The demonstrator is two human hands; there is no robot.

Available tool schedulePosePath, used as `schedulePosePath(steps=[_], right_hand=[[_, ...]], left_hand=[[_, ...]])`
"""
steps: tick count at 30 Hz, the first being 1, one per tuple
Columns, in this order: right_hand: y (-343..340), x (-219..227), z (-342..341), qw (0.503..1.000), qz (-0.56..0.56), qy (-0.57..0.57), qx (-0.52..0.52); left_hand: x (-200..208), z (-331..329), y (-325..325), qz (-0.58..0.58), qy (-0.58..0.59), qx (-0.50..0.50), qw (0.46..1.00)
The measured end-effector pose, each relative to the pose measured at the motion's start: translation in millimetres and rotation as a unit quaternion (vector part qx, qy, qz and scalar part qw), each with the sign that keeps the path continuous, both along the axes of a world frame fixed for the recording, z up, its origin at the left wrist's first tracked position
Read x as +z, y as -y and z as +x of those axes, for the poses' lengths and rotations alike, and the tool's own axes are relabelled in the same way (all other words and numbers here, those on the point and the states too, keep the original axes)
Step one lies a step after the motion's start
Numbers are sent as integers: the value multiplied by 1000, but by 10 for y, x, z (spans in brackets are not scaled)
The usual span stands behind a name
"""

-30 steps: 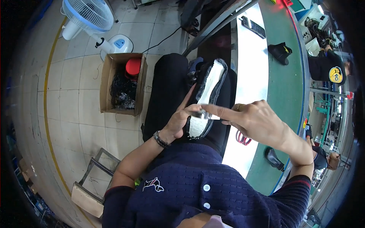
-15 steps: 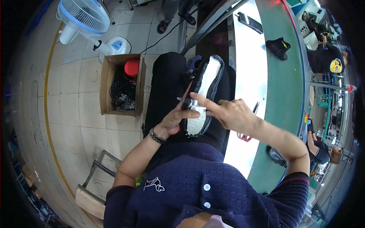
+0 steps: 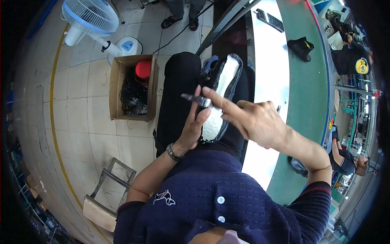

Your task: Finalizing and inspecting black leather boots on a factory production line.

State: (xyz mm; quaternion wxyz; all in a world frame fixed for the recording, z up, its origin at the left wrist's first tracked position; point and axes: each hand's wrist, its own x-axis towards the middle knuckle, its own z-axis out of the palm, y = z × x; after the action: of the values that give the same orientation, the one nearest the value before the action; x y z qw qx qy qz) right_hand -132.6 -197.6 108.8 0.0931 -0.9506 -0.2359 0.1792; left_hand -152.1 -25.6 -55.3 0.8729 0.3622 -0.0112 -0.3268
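An unfinished black shoe point(image 3: 232, 77) lies sole-up across my lap, its long white bottom board point(image 3: 212, 126) showing inside a ragged black edge. My left hand point(image 3: 193, 128) is at the near left side of the shoe, thumb raised by the board and fingers along the side, gripping it. Over the middle of the shoe is my right hand point(image 3: 260, 122), closed on a short knife-like metal tool point(image 3: 196, 99). The tool's dark tip points left, beside my left fingers. My right fingers hide part of the tool, so its exact kind is unclear.
To the left stand a cardboard box point(image 3: 114, 89) with black scraps and a red-lidded container point(image 3: 143, 70), a fan point(image 3: 91, 18) and a stool point(image 3: 99, 211). On the right, a white bench point(image 3: 270, 73) holds a phone point(image 3: 270, 20); a black boot point(image 3: 300, 49) rests on the green belt point(image 3: 304, 93).
The metal tool has tilted, its tip now higher and further left. My right hand has shifted slightly right; my left thumb has lifted off the board. The bystander's feet have moved.
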Motion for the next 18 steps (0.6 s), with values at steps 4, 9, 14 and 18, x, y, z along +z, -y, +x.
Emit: schedulePosePath(steps=[4, 9, 14, 18], right_hand=[[-68, -170, -169, 997, -62, -19, 46], [-134, -126, -338, 991, -93, -30, 92], [-113, -327, -477, 995, -72, 37, 66], [-208, -139, -395, 989, -107, -73, 76]], left_hand=[[-60, 45, -70, 66, 62, -109, 990], [-224, -38, -283, -73, -65, -158, 983], [101, 119, -211, 78, 12, -157, 984], [-587, -127, -434, -4, 49, -144, 988]])
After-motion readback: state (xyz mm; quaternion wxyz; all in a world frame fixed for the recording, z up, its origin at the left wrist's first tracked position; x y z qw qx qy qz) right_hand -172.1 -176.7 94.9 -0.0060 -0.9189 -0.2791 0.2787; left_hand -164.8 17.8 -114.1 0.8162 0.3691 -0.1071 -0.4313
